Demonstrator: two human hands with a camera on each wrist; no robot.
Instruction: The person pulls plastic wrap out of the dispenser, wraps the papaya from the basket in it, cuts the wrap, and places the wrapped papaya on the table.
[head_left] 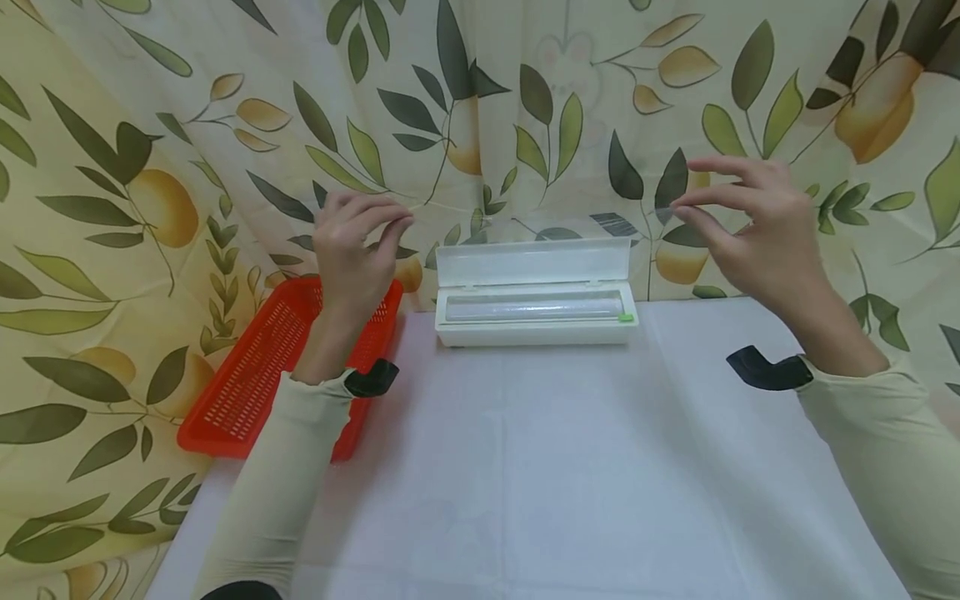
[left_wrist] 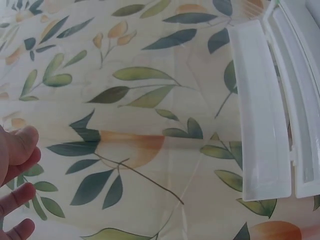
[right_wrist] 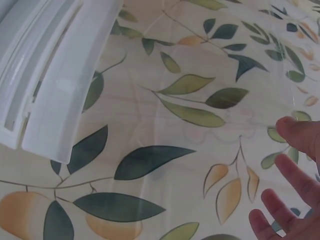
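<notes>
Both hands are raised above the table, level with each other and wide apart. My left hand (head_left: 354, 237) pinches one edge of a clear sheet of cling film (head_left: 551, 225) between thumb and forefinger. On the other side my right hand (head_left: 765, 225) pinches it with thumb and fingertips, the other fingers spread. The film is nearly invisible, showing as faint sheen and creases across the gap. Below and between the hands sits a white cling film dispenser (head_left: 536, 335), its lid (head_left: 532, 265) raised. A clear roll (head_left: 534, 308) lies inside, with a green slider (head_left: 626, 317) at the right end.
A red slotted plastic basket (head_left: 247, 392) stands at the table's left edge, partly behind the left forearm. The white-covered table (head_left: 525, 467) extends in front of the dispenser. A leaf-and-fruit patterned curtain (head_left: 225, 125) hangs behind and to the left.
</notes>
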